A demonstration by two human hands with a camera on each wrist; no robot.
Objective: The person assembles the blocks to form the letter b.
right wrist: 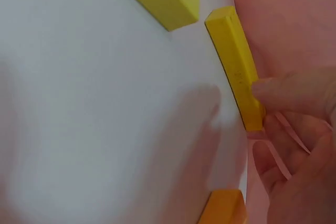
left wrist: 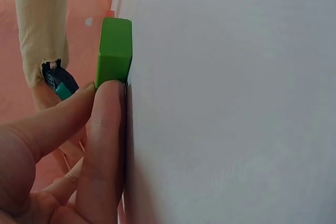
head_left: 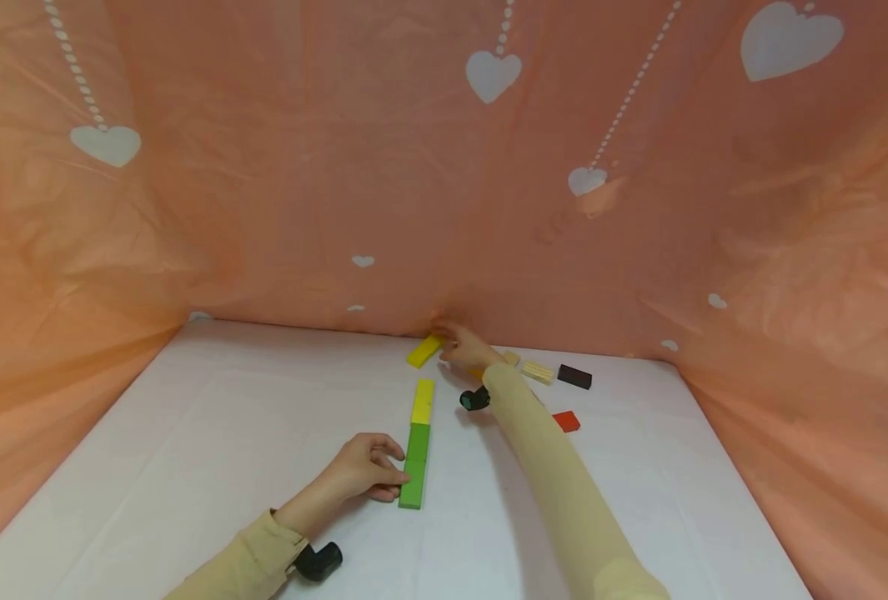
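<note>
Two green blocks (head_left: 412, 486) and a yellow block (head_left: 423, 402) lie end to end in a line on the white table. My left hand (head_left: 364, 468) is at the left side of the green blocks, its thumb and fingertips touching them. The left wrist view shows these fingertips against a green block (left wrist: 116, 45). At the back edge, another yellow block (head_left: 423, 352) lies slanted. My right hand (head_left: 464, 346) pinches its far end, and the right wrist view has the thumb on the side of that yellow block (right wrist: 235, 64).
Beside the right hand lies an orange block (right wrist: 223, 208), partly hidden by the arm in the head view. Farther right are a beige block (head_left: 512, 358), a ridged cream block (head_left: 537, 372), a dark block (head_left: 574, 377) and a red block (head_left: 567, 421). An orange curtain (head_left: 301, 208) hangs behind the table.
</note>
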